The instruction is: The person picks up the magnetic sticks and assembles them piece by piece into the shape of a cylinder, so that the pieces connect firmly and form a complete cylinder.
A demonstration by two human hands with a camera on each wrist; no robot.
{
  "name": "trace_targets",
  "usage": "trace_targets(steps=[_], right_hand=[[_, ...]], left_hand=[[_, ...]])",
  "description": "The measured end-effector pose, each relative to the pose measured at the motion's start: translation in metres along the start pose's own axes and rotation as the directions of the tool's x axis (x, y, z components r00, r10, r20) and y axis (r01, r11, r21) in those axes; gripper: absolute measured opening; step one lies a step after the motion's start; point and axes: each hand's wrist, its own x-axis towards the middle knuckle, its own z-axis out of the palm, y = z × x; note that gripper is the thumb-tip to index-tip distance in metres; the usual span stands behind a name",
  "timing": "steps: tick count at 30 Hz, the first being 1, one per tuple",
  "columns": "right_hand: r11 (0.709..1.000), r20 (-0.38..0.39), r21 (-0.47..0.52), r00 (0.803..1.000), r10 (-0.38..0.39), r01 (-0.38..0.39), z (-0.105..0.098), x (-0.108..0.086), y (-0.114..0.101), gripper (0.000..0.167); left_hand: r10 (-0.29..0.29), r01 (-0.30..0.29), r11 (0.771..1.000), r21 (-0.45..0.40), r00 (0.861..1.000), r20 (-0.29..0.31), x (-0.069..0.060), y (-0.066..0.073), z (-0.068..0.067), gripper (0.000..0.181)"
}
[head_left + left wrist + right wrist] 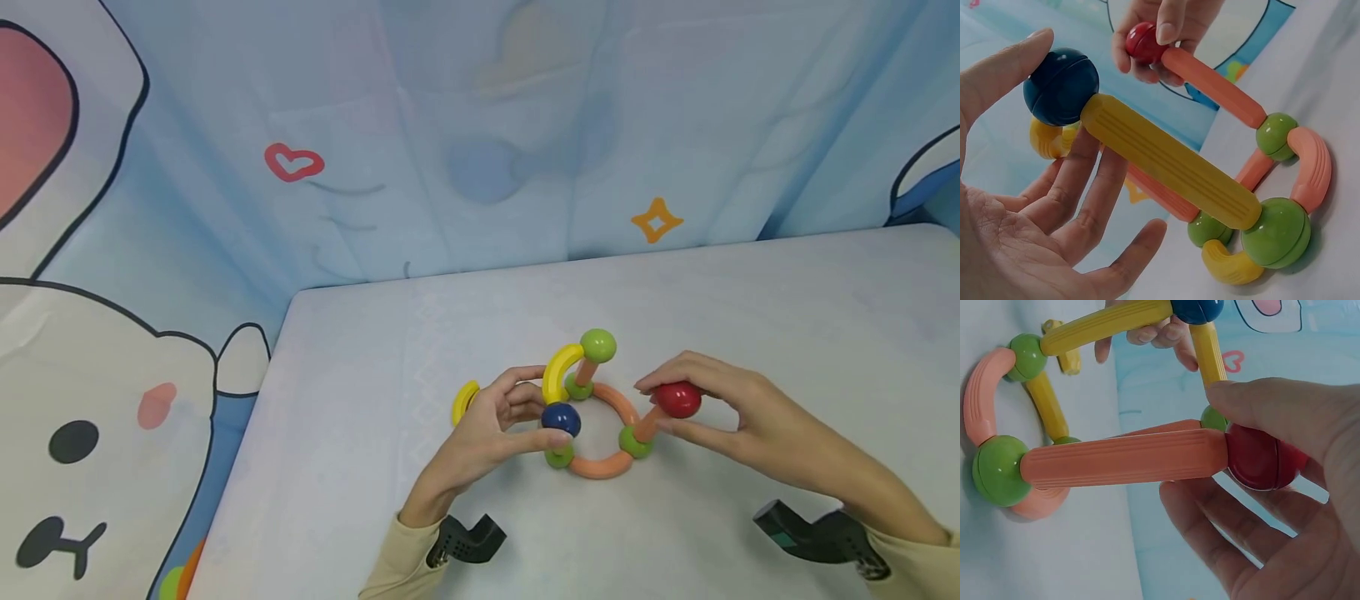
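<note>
A frame of toy rods and balls stands on the table, its base made of green balls point(636, 442) and curved orange pieces point(602, 467). My left hand point(480, 433) pinches a blue ball point(561, 419) that tops a straight yellow rod point(1172, 165). From the blue ball a curved yellow piece point(560, 372) reaches to a raised green ball point(598, 346). On the other side my right hand point(757, 417) grips a red ball point(678, 400) between thumb and fingers. That ball touches the upper end of an upright orange rod point(1122, 459).
Another yellow piece point(465, 402) lies on the table behind my left hand, partly hidden by it. The white tablecloth point(337, 400) ends at a blue printed curtain point(450, 125). Each wrist wears a black camera mount point(471, 540).
</note>
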Motion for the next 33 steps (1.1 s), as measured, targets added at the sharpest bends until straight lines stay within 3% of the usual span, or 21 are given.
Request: trace_targets(steps=[7,19,28,31,33], right_hand=[[1.0,-0.01,0.012,1.0,-0.023,0.023,0.004,0.0,0.002,0.067],[0.996,0.018,-0.084,0.999,-0.035,0.037,0.013,0.004,-0.001,0.07],[0.998,0.029,-0.054,0.999,-0.037,0.038,0.014,0.008,-0.002,0.072],[0.999,0.029,-0.052,1.0,0.002,-0.001,0.012,0.007,-0.003,0.076],[0.999,0.033,-0.048,0.999,0.02,-0.019,0.011,0.005,-0.003,0.08]], left_hand=[[0.012,-0.012,1.0,0.008,1.0,-0.005,-0.002,0.001,0.0,0.076],[0.027,-0.027,1.0,0.014,1.0,-0.012,-0.001,-0.001,0.0,0.075],[0.04,-0.039,0.997,0.07,0.999,-0.018,-0.002,-0.003,-0.003,0.083],[0.061,-0.05,0.988,0.148,0.996,-0.07,-0.006,-0.004,-0.011,0.075],[0.08,-0.038,0.966,0.257,0.985,-0.155,-0.008,-0.005,-0.019,0.066]])
